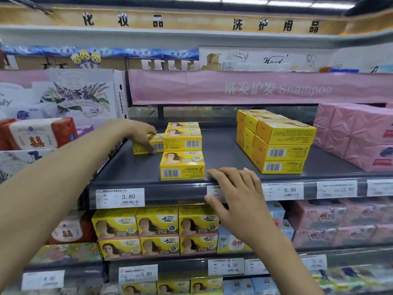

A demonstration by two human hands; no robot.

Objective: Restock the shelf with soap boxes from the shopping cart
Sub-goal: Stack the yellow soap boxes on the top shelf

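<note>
- Supermarket toiletries aisle, pink banner (255, 88) overhead, dark shelf (223, 150) below it only partly stocked.
- On the shelf, yellow soap boxes: left stack (182, 135) towards the back, front box (182, 165) alone at the edge, right stack (276, 143) just beside pink packs (350, 135).
- Left hand (141, 133): reaches to the back left, fingers and thumb curled over held box (146, 146), which lies on the shelf touching the left stack.
- Right hand (236, 194): rests flat on the shelf's front lip, fingers straight and slightly spread, thumb hooked under the edge, covering part of a price tag; holds nothing.
- Cart out of view; more of the same boxes on the shelves beneath.
- Handling, as a judgement: probably light, stiff card round a solid bar, so firm under the fingers and no real risk of crushing; glossy faces likely a little slippery, corners apt to dent if knocked.
- Best hold: across the two long sides, thumb against fingers, barcode face outward to match the neighbours.
- Next, probably: slides the held box flush against the left stack, squares it up.
</note>
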